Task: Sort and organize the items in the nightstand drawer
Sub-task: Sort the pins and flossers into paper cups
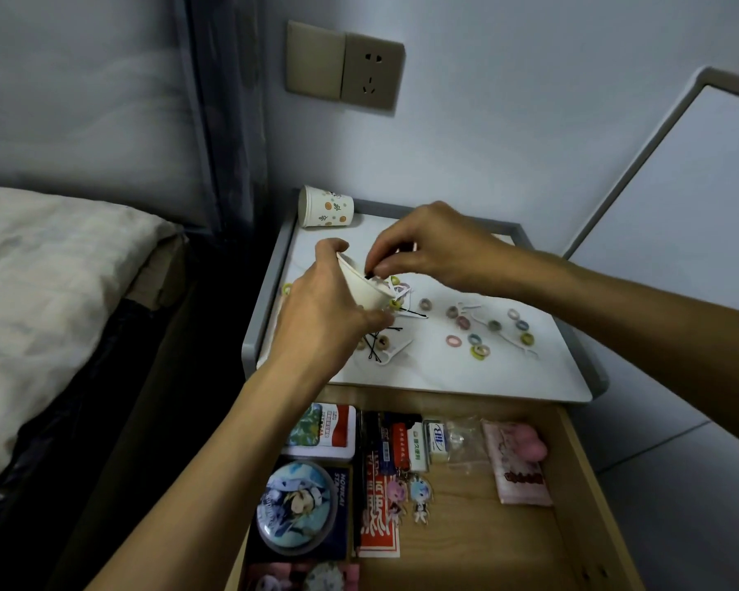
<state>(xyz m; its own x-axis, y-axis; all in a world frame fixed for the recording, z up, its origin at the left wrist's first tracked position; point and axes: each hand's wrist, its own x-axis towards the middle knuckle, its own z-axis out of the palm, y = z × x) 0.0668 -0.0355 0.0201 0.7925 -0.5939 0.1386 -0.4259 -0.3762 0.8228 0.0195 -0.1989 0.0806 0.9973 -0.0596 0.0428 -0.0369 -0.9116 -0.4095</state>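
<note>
Clutter lies nearest: the open wooden drawer (466, 531) holds a round glossy cartoon badge (301, 507), two cartoon-figure keychains (410, 499) and a pink plastic packet (519, 464), packed toward its left and far side.

Just beyond, over the white marble-look nightstand top (466, 373), the left hand (329, 309) wraps its curled fingers round a plain white paper cup (368, 290). The cup is tipped, with its mouth facing right. The right hand (436, 245) pinches what looks like a thin black hairpin (370, 274) between thumb and fingertip, right at the cup's rim.

The tilt is the main risk. The cup already seems to hold pieces, and leaning it further would likely spill them back onto the top. Squeezing the soft paper wall could buckle it and narrow the mouth. A hairpin let go too early may catch on the rim and fall outside.

Loose black hairpins (376, 347) lie under the cup, mixed with white plastic floss picks (395, 354), so the wrong kind could be picked up. Small pastel fabric hair rings (478, 345) are scattered to the right, some near the front edge. A sweeping forearm could knock these into the drawer.

Farthest, a fruit-patterned paper cup (325, 206) lies on its side at the far left corner, free to roll.
</note>
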